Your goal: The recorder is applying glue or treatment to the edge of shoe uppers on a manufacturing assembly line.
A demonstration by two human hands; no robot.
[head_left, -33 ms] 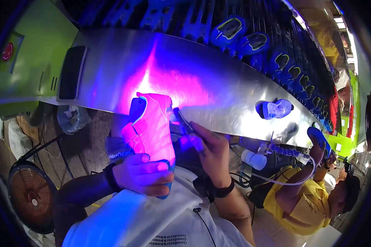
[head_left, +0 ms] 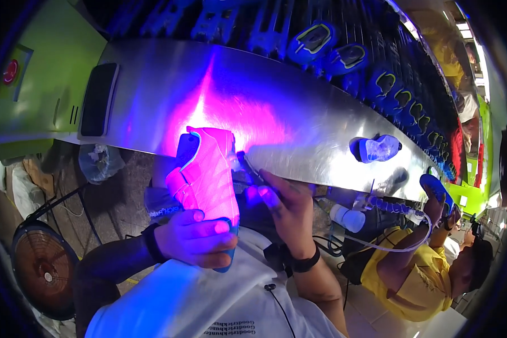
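Note:
A shoe (head_left: 211, 169), lit bright pink by violet light, stands tilted in front of me with its ankle opening at the far end. My left hand (head_left: 200, 239) is closed around the toe end, fingers across the blue sole. My right hand (head_left: 287, 200) grips a slim dark-handled brush (head_left: 250, 168). Its pale head lies close beside the sole edge near the heel; whether it touches cannot be made out in the glare. Part of the handle is hidden by the fingers.
Beyond the shoe runs a metal bench (head_left: 146, 67). A blue-lit shoe part (head_left: 380, 149) lies on it, and a rack of shoes (head_left: 349, 59) lines its far side. A fan (head_left: 44, 270) is at left. A co-worker in yellow (head_left: 417, 276) holds a blue sole (head_left: 435, 188) at right.
The brush head has shifted slightly down along the sole edge, and my right fingers have moved a little with it. The shoe and my left hand stay put.

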